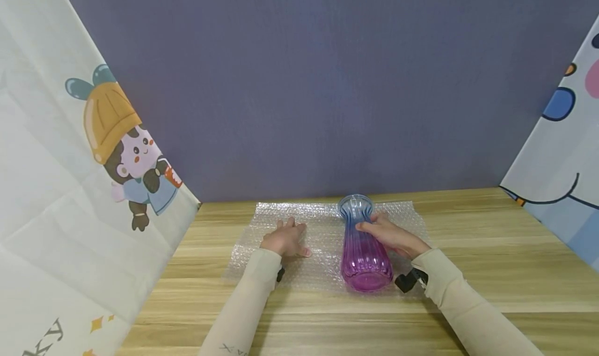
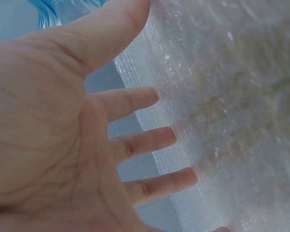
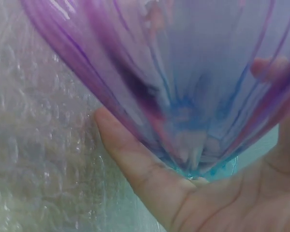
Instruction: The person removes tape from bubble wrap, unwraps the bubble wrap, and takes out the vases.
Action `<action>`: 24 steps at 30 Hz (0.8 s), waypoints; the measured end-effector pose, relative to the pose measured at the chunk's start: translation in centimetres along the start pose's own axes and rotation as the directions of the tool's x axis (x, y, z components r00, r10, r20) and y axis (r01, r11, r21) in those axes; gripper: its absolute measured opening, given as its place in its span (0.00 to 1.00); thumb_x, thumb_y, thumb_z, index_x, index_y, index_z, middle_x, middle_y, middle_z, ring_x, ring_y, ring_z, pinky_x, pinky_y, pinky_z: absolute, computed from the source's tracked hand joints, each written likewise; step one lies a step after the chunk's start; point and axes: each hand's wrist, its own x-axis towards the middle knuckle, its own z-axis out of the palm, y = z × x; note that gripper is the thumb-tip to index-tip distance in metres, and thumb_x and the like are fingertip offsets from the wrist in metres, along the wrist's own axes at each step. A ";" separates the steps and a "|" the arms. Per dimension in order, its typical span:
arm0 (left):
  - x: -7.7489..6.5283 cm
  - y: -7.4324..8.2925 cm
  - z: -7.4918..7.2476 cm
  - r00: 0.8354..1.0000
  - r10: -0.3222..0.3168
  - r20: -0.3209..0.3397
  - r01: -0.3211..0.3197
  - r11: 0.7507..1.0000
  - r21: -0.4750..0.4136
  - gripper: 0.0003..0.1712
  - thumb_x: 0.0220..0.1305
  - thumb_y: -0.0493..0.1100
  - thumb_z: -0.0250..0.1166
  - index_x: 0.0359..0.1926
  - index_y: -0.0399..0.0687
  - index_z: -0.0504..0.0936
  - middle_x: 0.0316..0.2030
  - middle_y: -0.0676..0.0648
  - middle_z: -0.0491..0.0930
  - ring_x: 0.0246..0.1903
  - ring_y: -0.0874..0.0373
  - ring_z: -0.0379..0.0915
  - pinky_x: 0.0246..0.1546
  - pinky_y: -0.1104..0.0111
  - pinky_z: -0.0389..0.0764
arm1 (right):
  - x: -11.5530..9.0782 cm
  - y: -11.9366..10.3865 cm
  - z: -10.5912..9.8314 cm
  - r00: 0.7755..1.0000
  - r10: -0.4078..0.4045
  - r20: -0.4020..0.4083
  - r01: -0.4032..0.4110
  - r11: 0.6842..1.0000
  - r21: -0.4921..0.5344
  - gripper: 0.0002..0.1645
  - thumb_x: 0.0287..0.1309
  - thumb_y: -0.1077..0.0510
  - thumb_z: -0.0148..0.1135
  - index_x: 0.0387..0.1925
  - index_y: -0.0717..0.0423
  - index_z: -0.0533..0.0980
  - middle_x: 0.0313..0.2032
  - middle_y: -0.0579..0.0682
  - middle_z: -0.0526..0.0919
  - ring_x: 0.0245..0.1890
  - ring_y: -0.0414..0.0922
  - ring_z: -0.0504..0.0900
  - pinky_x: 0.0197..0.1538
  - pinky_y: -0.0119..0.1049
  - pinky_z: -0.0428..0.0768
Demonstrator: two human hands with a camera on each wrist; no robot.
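A ribbed glass vase (image 1: 360, 252), fading from blue at the flared mouth to purple at the base, lies over a sheet of bubble wrap (image 1: 323, 236), its mouth toward the back wall. My right hand (image 1: 392, 235) grips the vase below its neck, thumb on the near upper side. In the right wrist view, the thumb and palm wrap around the narrow part of the glass (image 3: 183, 72). To the left, my left hand (image 1: 284, 240) has its fingers spread over the bubble wrap. Its straight fingertips touch the sheet (image 2: 241, 121) in the left wrist view.
The wooden table (image 1: 304, 325) extends under the sheet and to both sides. A grey-blue wall (image 1: 327, 86) rises along its back edge. Cartoon-printed white panels stand on the left (image 1: 47, 163) and right (image 1: 582, 153).
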 end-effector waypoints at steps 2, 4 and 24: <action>0.0 0.0 0.0 1.000 0.001 -0.001 -0.001 1.000 0.002 0.52 0.58 0.61 0.71 0.79 0.59 0.60 0.82 0.42 0.41 0.80 0.33 0.35 0.71 0.27 0.51 | 0.1 0.1 -0.1 0.999 -0.033 0.042 0.031 0.999 0.038 0.33 0.68 0.46 0.56 0.56 0.72 0.63 0.50 0.65 0.78 0.50 0.56 0.83 0.60 0.54 0.83; 0.0 0.0 0.0 1.000 0.001 -0.001 -0.001 1.000 0.004 0.52 0.58 0.61 0.71 0.79 0.59 0.60 0.82 0.42 0.41 0.80 0.33 0.35 0.71 0.27 0.52 | 0.3 0.3 -0.2 0.994 -0.051 0.095 0.043 0.996 0.083 0.31 0.70 0.47 0.54 0.57 0.72 0.66 0.49 0.63 0.83 0.47 0.51 0.86 0.58 0.51 0.85; 0.2 0.0 0.0 1.000 -0.001 -0.002 0.001 1.000 0.008 0.51 0.58 0.61 0.72 0.79 0.59 0.60 0.83 0.42 0.41 0.80 0.33 0.36 0.71 0.27 0.52 | 0.9 1.4 -0.9 0.973 -0.025 0.228 -0.001 0.994 0.111 0.48 0.75 0.40 0.47 0.79 0.66 0.44 0.74 0.71 0.62 0.73 0.66 0.66 0.73 0.61 0.68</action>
